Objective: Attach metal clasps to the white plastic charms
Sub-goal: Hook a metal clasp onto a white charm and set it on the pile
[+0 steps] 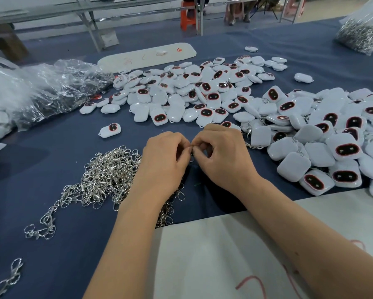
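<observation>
Clasp, tiny and mostly hidden, sits pinched between the fingers of our left hand and right hand above the table; we judge it could slip into the clasp pile.

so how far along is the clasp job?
Done: the right-hand charm pile shows clasps and chains among its charms. In hand: left hand and right hand pinch something small together; what it is, I can't tell. Left: the big centre pile of charms, seemingly bare, and loose clasps.
</observation>
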`<state>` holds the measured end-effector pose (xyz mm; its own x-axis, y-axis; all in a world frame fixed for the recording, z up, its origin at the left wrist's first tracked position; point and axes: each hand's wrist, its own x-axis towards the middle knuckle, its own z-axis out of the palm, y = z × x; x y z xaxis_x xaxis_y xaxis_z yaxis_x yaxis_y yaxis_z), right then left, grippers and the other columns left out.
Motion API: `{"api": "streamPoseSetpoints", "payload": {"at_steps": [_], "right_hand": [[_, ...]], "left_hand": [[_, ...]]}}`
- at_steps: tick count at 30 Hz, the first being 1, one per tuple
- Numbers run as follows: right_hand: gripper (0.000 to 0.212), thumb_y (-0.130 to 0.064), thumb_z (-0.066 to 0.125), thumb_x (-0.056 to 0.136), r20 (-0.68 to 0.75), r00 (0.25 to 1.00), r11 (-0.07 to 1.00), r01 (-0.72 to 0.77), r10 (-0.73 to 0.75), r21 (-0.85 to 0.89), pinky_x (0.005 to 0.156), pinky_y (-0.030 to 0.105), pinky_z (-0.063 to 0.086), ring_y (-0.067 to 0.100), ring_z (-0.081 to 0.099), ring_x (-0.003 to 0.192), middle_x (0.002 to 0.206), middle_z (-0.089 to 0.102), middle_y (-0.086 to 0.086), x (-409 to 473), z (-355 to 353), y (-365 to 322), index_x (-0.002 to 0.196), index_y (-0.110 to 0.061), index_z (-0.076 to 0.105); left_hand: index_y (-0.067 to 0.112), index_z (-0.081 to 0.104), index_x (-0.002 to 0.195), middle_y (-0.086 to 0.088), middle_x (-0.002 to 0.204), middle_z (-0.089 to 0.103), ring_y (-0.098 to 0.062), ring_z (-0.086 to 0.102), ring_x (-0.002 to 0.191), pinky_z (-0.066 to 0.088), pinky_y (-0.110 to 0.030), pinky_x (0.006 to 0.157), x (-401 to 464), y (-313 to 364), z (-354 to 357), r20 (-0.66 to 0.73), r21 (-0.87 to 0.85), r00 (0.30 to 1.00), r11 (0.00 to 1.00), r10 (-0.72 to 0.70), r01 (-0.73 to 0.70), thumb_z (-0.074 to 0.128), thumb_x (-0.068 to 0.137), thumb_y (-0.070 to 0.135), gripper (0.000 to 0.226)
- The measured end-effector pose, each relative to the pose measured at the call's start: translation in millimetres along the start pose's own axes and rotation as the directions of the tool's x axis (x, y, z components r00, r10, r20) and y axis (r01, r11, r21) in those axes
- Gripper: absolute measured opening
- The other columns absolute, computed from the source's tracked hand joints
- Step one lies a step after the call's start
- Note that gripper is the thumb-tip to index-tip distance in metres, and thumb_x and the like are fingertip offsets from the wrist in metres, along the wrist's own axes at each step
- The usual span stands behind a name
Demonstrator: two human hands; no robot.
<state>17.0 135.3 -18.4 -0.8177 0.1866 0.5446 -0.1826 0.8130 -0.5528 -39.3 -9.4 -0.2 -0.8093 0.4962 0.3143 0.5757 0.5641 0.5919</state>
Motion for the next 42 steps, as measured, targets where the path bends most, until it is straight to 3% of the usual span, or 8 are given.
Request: {"api": "streamPoseSetpoints", "payload": {"at_steps": [9,14,16,19,23,33,38,42], "right_hand": [[0.009,0.0,0.071,0.082,0.025,0.999,1.0,0.02,-0.021,0.018,0.066,0.034,0.048,0.015,0.056,0.068,0.076,0.061,0.0,0,0,1,0.079,-0.009,0.074],[0.009,-0.001,0.071,0.084,0.015,0.999,0.999,0.031,-0.031,0.012,0.068,0.036,0.049,0.015,0.056,0.07,0.08,0.061,-0.001,0,0,1,0.082,-0.009,0.072],[0.01,-0.001,0.071,0.085,0.008,1.0,0.999,0.028,-0.028,0.028,0.069,0.035,0.049,0.015,0.057,0.071,0.081,0.061,-0.001,0,0,1,0.083,-0.01,0.072],[0.009,-0.003,0.073,0.088,-0.014,1.0,0.995,-0.012,0.014,0.102,0.072,0.028,0.049,0.016,0.061,0.074,0.08,0.066,-0.001,1,0,2,0.086,-0.011,0.076],[0.011,-0.003,0.073,0.092,0.066,0.986,0.932,-0.165,0.151,0.322,0.075,0.009,0.046,-0.001,0.066,0.079,0.084,0.074,-0.007,3,-3,5,0.091,-0.01,0.08],[0.007,-0.006,0.078,0.09,0.092,0.971,0.795,-0.233,0.22,0.56,0.063,0.012,0.043,0.0,0.055,0.06,0.067,0.067,-0.012,3,-9,10,0.085,-0.01,0.077],[0.01,-0.004,0.076,0.091,0.063,0.977,0.832,-0.205,0.203,0.516,0.064,0.017,0.044,0.004,0.053,0.063,0.067,0.063,-0.014,2,-8,10,0.084,-0.011,0.074],[0.011,0.003,0.074,0.09,0.013,1.0,0.956,-0.028,0.025,0.294,0.07,0.038,0.05,0.02,0.059,0.073,0.08,0.065,0.002,2,-6,6,0.084,-0.006,0.073]], "left_hand": [[0.019,0.072,0.092,0.003,0.091,0.068,-0.024,0.063,0.089,0.052,-0.048,0.085,0,7,2,0.001,0.078,0.999,0.996,-0.051,0.051,0.064,0.093,0.019,0.008],[0.019,0.071,0.086,0.005,0.082,0.067,-0.022,0.063,0.08,0.053,-0.046,0.079,0,4,3,-0.033,0.033,0.998,0.998,-0.046,0.048,0.065,0.09,0.017,0.007],[0.02,0.07,0.08,0.008,0.074,0.066,-0.015,0.063,0.071,0.054,-0.038,0.073,0,1,3,-0.07,-0.02,0.997,0.999,-0.029,0.028,0.068,0.087,0.014,0.009],[0.02,0.071,0.077,0.011,0.069,0.067,-0.009,0.063,0.068,0.05,-0.021,0.064,-2,-3,1,-0.135,-0.126,0.991,0.992,0.008,-0.025,0.07,0.084,0.008,0.014],[0.024,0.073,0.081,0.013,0.076,0.071,-0.012,0.069,0.072,0.056,-0.031,0.069,-2,-6,0,-0.178,-0.243,0.984,0.968,0.023,-0.067,0.07,0.085,0.012,0.013],[0.023,0.074,0.087,0.015,0.083,0.07,-0.012,0.069,0.082,0.057,-0.028,0.074,-2,-6,2,-0.216,-0.255,0.969,0.951,0.121,-0.176,0.07,0.09,0.01,0.014],[0.022,0.075,0.089,0.015,0.084,0.069,-0.01,0.068,0.084,0.055,-0.029,0.074,-3,-8,-1,-0.186,-0.193,0.966,0.957,0.18,-0.216,0.069,0.091,0.011,0.012],[0.019,0.073,0.087,0.011,0.08,0.067,-0.011,0.065,0.079,0.055,-0.038,0.074,-3,-11,-2,-0.149,-0.117,0.966,0.966,0.213,-0.231,0.068,0.092,0.01,0.011]]}}
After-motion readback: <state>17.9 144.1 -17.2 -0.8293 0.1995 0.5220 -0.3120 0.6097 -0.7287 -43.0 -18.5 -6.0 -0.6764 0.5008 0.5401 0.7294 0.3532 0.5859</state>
